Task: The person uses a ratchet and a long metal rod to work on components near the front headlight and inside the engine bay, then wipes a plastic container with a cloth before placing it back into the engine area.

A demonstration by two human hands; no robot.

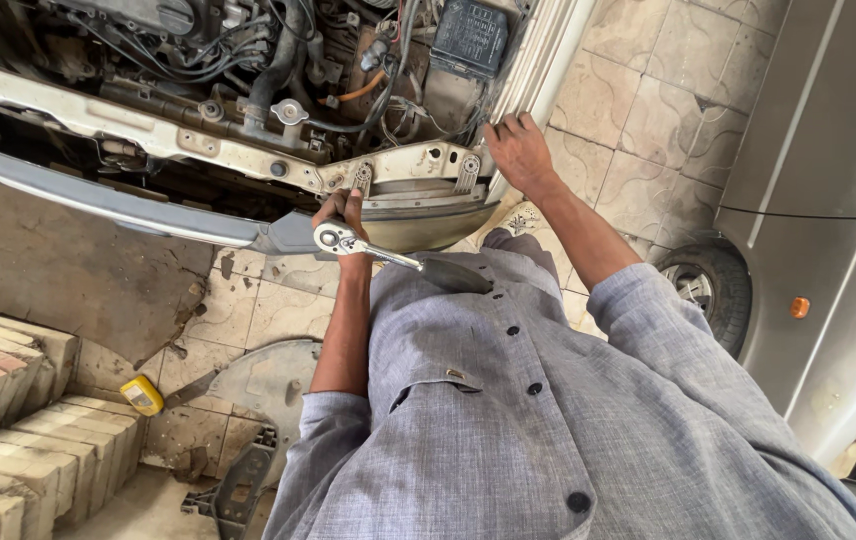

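- Your left hand (345,222) was wrapped around the head end of a chrome ratchet wrench (373,249), fingers closed on it, with the handle slanting back toward your grey shirt (508,420).
- The wrench sat just in front of the car's front edge, low against the silver bumper (128,205), below the white front panel (248,160).
- Your right hand (518,150) lay flat, fingers spread, on the corner of that white panel beside the fender edge (538,70); it held nothing.
- Behind the panel the engine bay (278,60) was crowded: black hoses and wires, a round metal cap (289,111), and a black fuse box (470,38) near your right hand.
- Two small brackets (466,172) stood on the panel between your hands.
- To your right another grey car (828,200) stood close, its wheel (703,285) near your right elbow.
- On the ground to your left lay a stack of pale bricks (18,400), a small yellow container (142,394) beside them, a round grey plate (263,380) and a dark plastic part (238,490).
- The floor (648,110) was patterned beige tile, dusty and stained, giving way to a bare patch of concrete (58,270) under the bumper.
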